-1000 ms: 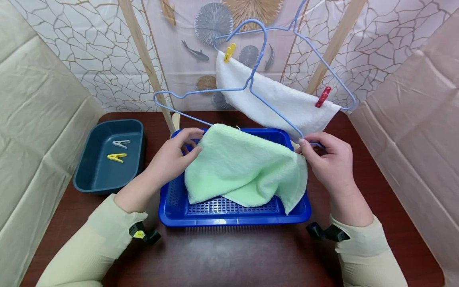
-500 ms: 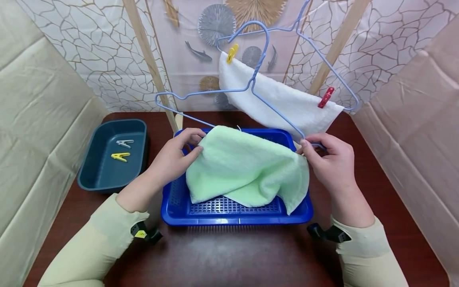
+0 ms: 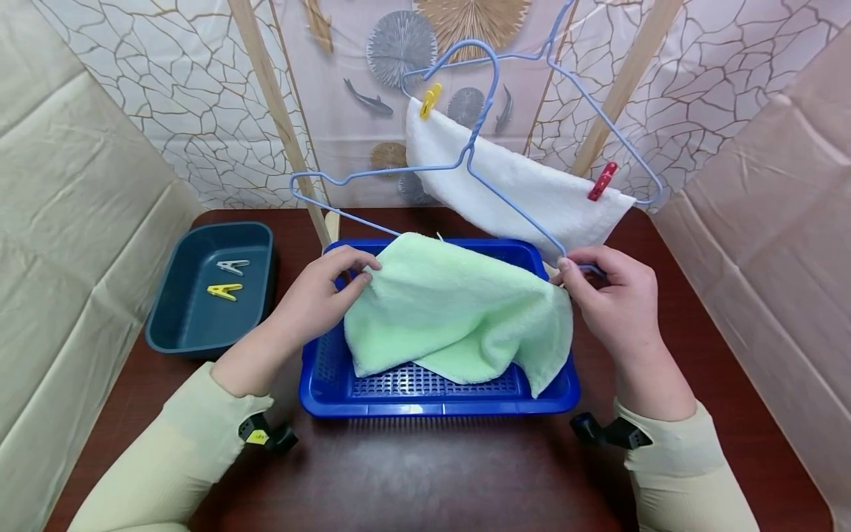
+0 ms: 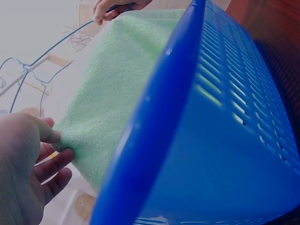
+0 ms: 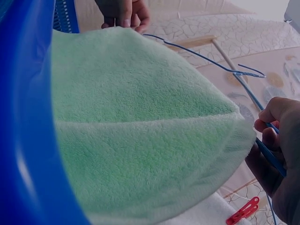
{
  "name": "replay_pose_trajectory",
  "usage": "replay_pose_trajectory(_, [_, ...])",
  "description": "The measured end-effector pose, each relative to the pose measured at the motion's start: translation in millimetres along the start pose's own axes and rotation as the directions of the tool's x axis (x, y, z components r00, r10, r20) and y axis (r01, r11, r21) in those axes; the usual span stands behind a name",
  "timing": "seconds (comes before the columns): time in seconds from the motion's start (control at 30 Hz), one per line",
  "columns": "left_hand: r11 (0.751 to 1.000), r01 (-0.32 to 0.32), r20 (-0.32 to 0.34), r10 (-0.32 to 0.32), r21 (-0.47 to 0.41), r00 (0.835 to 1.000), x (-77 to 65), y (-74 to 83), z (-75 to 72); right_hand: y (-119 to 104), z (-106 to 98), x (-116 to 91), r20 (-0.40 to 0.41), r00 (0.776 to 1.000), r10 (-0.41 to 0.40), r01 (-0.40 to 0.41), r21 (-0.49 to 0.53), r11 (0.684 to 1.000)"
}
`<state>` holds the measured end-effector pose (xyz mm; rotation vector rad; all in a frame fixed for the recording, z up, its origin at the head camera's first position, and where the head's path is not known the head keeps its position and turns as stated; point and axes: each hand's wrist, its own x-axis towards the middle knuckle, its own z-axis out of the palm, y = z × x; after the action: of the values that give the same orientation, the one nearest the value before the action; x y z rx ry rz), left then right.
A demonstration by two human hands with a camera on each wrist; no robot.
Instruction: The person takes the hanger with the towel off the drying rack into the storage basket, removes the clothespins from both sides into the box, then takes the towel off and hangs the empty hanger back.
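Note:
A light green towel [image 3: 459, 310] is draped over the lower bar of a blue wire hanger [image 3: 473, 137], its lower part hanging into a blue perforated basket [image 3: 439, 408]. At the towel's upper left edge my left hand [image 3: 319, 295] pinches the cloth between thumb and fingers; the left wrist view shows the pinched towel [image 4: 98, 93] puckering there. My right hand [image 3: 614, 295] grips the hanger's right end beside the towel's right corner. The right wrist view shows the hanger's wire running through the right hand [image 5: 283, 140]. Most of the lower bar is hidden under the towel.
Behind, a white towel [image 3: 505, 177] hangs on a second blue hanger [image 3: 598, 111], held by a yellow clothespin [image 3: 431, 101] and a red clothespin [image 3: 602, 181]. At left stands a dark teal tub [image 3: 193, 349] holding a white clothespin [image 3: 233, 267] and a yellow clothespin [image 3: 224, 292].
My left fingers have shifted slightly down onto the towel's left edge. The hanger and right hand stay nearly still; the whole head view has shifted slightly.

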<state>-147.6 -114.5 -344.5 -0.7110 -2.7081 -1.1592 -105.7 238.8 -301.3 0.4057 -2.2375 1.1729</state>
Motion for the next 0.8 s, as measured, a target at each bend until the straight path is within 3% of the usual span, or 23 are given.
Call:
replay_pose_trajectory(0.4, [0.998, 0.057, 0.034, -0.058, 0.019, 0.998, -0.2, -2.0, 1.4, 19.7, -0.9, -0.8, -0.003, 0.999, 0.050, -0.050, 0.001, 0.999])
replay_pose_trajectory(0.8, [0.993, 0.108, 0.093, -0.111, 0.039, 0.989, -1.5, -6.9, 6.1, 22.6, -1.7, -1.7, 0.000, 0.997, 0.074, -0.074, -0.011, 0.997])
